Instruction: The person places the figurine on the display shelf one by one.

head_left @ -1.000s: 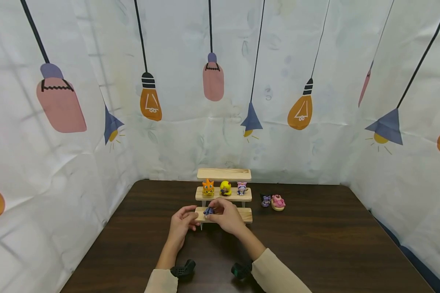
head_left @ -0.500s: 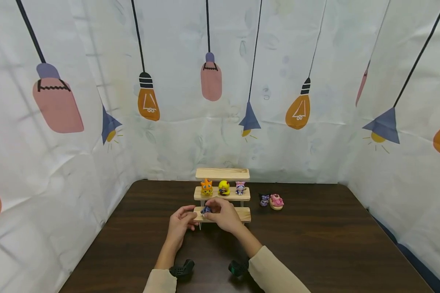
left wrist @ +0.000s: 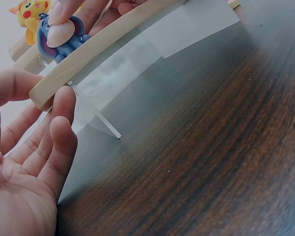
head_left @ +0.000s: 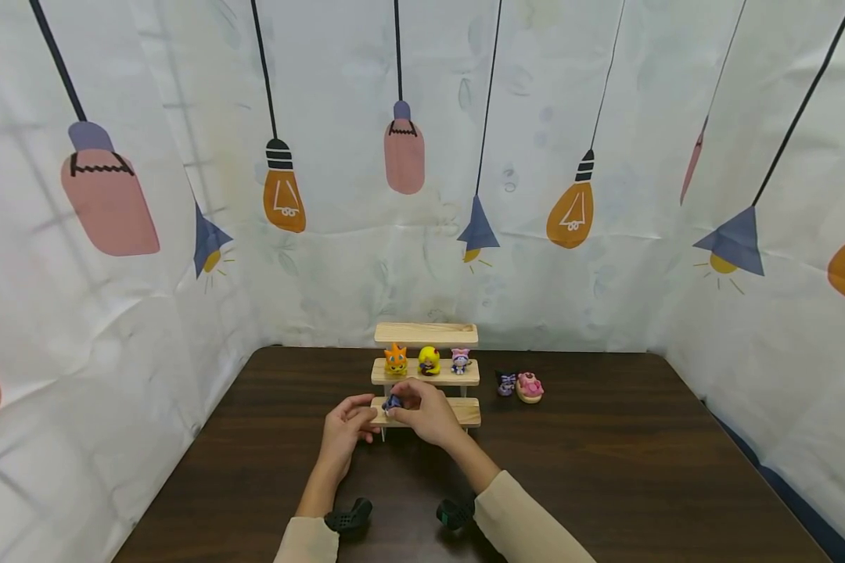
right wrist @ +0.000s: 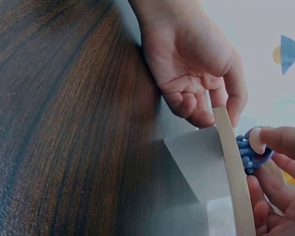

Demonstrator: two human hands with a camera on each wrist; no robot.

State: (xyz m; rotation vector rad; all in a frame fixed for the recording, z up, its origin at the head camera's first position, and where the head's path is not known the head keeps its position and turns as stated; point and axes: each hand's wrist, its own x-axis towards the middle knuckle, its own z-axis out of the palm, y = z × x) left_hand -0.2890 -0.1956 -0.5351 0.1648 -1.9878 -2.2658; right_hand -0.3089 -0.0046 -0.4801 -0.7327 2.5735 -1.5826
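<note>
A small blue donkey figurine [head_left: 392, 403] with long ears and a pale muzzle is on the lowest tier of a wooden display stand [head_left: 462, 412], near its left end. My right hand [head_left: 428, 412] pinches the figurine, with the thumb over its muzzle in the left wrist view. Its feet touch the board in the right wrist view. My left hand [left wrist: 29, 167] grips the left end of that same tier, thumb above and fingers beneath. Clear supports [left wrist: 103, 120] hold the board up off the table.
The middle tier bears an orange-eared yellow figurine [head_left: 396, 360], a yellow-haired one [head_left: 429, 361] and a pink-hatted one [head_left: 461, 361]. The top tier [head_left: 426, 334] is bare wood. To the stand's right, a dark purple figurine [head_left: 506, 384] and a pink one [head_left: 530, 388] rest on the brown table [head_left: 605, 469].
My right hand has shifted the donkey figurine slightly left along the lowest tier. My left hand keeps its grip on the board's end. The head view has turned a little.
</note>
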